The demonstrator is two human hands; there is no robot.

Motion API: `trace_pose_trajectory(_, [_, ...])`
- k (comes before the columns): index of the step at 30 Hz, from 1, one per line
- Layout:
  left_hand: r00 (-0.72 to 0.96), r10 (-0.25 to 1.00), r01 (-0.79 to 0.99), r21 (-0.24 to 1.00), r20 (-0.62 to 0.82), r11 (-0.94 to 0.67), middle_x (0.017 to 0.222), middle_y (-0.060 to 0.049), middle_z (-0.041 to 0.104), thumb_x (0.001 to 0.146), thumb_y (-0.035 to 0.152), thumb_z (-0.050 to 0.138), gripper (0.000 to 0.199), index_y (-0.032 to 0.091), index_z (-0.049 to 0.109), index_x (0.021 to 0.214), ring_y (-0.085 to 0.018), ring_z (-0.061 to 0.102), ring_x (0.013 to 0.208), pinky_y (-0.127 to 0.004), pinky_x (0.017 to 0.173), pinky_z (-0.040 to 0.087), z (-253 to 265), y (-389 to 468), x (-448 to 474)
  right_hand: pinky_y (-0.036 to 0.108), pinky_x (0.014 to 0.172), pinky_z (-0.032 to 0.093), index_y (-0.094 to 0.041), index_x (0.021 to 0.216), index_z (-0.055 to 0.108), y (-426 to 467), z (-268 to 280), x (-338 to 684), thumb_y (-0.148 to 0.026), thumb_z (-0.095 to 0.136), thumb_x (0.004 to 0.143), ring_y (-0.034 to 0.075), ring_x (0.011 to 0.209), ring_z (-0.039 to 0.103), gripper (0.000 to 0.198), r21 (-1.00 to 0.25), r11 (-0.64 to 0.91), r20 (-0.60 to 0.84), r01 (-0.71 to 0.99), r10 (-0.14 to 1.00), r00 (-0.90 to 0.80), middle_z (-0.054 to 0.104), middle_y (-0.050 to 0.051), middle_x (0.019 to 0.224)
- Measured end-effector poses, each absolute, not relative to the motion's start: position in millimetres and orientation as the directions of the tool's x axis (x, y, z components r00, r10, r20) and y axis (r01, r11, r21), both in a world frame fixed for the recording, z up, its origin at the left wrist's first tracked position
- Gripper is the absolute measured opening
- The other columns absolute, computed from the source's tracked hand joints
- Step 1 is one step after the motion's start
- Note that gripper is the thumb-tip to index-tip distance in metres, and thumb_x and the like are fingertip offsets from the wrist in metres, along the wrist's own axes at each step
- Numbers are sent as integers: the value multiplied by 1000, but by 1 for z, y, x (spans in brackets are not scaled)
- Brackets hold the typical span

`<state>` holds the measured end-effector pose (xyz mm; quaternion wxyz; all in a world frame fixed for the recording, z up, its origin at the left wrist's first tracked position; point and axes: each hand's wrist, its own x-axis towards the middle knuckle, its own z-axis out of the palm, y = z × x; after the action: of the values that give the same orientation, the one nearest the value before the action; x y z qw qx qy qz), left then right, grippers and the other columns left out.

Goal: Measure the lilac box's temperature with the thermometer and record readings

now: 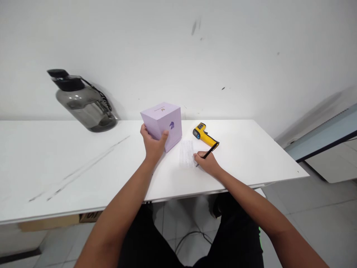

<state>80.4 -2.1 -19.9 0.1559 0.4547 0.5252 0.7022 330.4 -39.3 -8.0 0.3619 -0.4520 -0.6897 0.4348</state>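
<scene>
A lilac box (170,128) with a dark purple emblem on its front stands on the white table. My left hand (153,145) is wrapped round its lower left corner, thumb on the front face. In my right hand (208,162) is a black pen (210,150), pinched between the fingers with its tip down at a sheet of paper (186,154). The paper lies flat just right of the box and carries faint writing, too small to read. Beyond my right hand lies a yellow and black infrared thermometer (206,136), its handle end close behind the pen.
A large grey see-through water bottle (86,104) with a black lid and strap stands at the back left, near the wall. The white table (83,160) ends at a slanted right edge. Below its front edge are a cardboard box (50,222) and a cable (192,233).
</scene>
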Motion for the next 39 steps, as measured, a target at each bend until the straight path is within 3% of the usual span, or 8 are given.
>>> trace_pose_trajectory(14, [-525,702,287,876,482,-387,156,-20,45,72,70,87,105,28,33,151,-35,50,146,-50,122,44,-26,0,78,29,55,22,-26,59,20,-40,-10,330,-51,57,83,11,57,25,50,-930,213,114,299,942,-317,21,-6,56])
trace_pose_trajectory(21, [-491,703,317,857,515,-407,155,-19,44,71,69,87,106,28,32,152,-35,48,148,-52,124,41,-31,0,78,29,55,22,-26,58,22,-40,-9,331,-52,56,83,11,56,27,49,-925,225,91,306,914,-396,24,-6,56])
trace_pose_trajectory(25, [-481,708,326,855,517,-404,155,-19,43,72,68,86,106,28,32,153,-35,47,148,-52,124,41,-32,0,78,29,55,25,-26,58,22,-41,-8,329,-56,56,85,11,56,28,53,-938,218,148,271,955,-256,23,-6,56])
trace_pose_trajectory(29, [-487,708,341,858,512,-385,154,-18,44,73,69,86,105,29,32,153,-34,48,148,-51,124,40,-32,0,77,30,58,33,-25,61,38,-41,-6,327,-61,54,89,14,59,40,48,-931,255,222,262,964,-147,38,-4,57])
trace_pose_trajectory(32, [-485,717,358,861,501,-361,153,-19,46,72,69,86,107,28,32,154,-35,51,144,-52,122,43,-33,0,75,30,59,37,-24,79,57,-40,-6,326,-64,56,89,16,59,47,41,-948,220,183,228,968,-172,48,-4,59])
trace_pose_trajectory(39, [-442,771,427,863,459,-270,155,-21,47,67,61,91,111,28,30,155,-38,55,140,-54,115,47,-29,-4,72,31,61,42,-24,85,62,-39,-7,324,-71,56,88,16,59,52,48,-964,177,136,198,970,-203,50,-4,60])
